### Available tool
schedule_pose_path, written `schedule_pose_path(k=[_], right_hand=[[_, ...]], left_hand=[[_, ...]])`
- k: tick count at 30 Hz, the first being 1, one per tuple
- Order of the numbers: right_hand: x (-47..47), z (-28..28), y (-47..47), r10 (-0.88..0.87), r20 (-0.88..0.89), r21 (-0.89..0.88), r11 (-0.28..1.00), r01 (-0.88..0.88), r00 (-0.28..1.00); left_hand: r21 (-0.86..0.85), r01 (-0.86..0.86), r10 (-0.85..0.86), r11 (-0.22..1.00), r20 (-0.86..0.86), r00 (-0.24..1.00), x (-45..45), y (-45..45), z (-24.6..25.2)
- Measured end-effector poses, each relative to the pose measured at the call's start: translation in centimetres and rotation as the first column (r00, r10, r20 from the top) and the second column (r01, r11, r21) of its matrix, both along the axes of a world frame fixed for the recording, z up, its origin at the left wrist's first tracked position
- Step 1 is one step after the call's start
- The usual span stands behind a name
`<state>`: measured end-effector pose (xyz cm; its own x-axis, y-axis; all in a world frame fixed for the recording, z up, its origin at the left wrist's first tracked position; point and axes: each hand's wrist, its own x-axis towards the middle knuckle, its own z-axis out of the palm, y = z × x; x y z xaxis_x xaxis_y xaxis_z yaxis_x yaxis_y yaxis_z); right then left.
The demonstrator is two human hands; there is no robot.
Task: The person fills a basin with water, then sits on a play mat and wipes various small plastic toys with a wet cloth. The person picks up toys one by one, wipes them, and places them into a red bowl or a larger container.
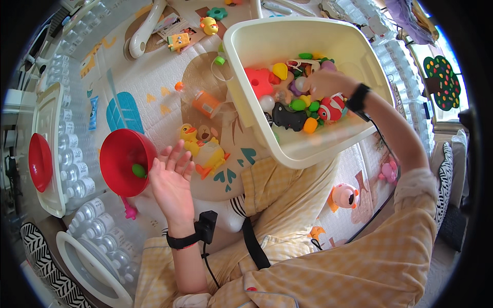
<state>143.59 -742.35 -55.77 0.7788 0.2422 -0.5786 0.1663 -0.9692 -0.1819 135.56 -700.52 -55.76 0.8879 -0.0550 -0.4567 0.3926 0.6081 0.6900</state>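
Observation:
My left hand (172, 181) is palm up with its fingers apart and nothing in it. It lies at the right rim of a red plastic bowl (115, 161); whether it touches the rim I cannot tell. Inside the bowl is a small green toy (139, 170). My right hand (325, 84) reaches into a cream plastic bin (265, 34), among small toys. A white ball (301, 84) is by its fingertips, which are partly hidden. Nearby in the bin are a red-and-white toy fish (332, 108), a black game controller (289, 117) and a red toy (259, 81).
A yellow toy duck (208, 154) and an orange-labelled bottle (206, 104) lie on the play mat between bowl and bin. Packs of water bottles (73, 154) line the left side. A pink toy (344, 195) is near my legs. Cables hang from both wrist straps.

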Motion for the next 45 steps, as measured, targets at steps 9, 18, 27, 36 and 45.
schedule_pose_path(k=[9, 18, 27, 36, 45], right_hand=[[0.1, -6.8, 1.4, 0.219, 0.027, -0.182, 0.961, -0.211, 0.975], [-10.5, 11.4, 18.1, -0.219, 0.362, 0.619, 0.783, -0.058, 0.906], [-11.2, 6.2, 28.9, -0.374, 0.602, 0.756, 0.551, -0.353, 0.706], [-16.6, 2.5, 26.5, -0.334, 0.746, 0.622, 0.658, -0.424, 0.577], [-13.3, 3.3, 27.7, -0.384, 0.764, 0.589, 0.742, -0.32, 0.518]], left_hand=[[0.164, 0.151, -0.18, 0.975, 0.174, 0.968, -2.4, -1.1, 1.3], [0.168, 0.343, -0.382, 0.924, 0.44, 0.813, -3.5, -5.9, 4.4], [0.909, -0.096, -0.476, 0.407, 0.301, 0.827, -6.5, -2.9, 1.3], [0.061, 0.032, -0.042, 0.998, 0.182, 0.982, -5.8, -3.7, 1.4], [-0.51, 0.135, -0.08, 0.85, 0.129, 0.988, -4.6, -2.5, 3.2]])
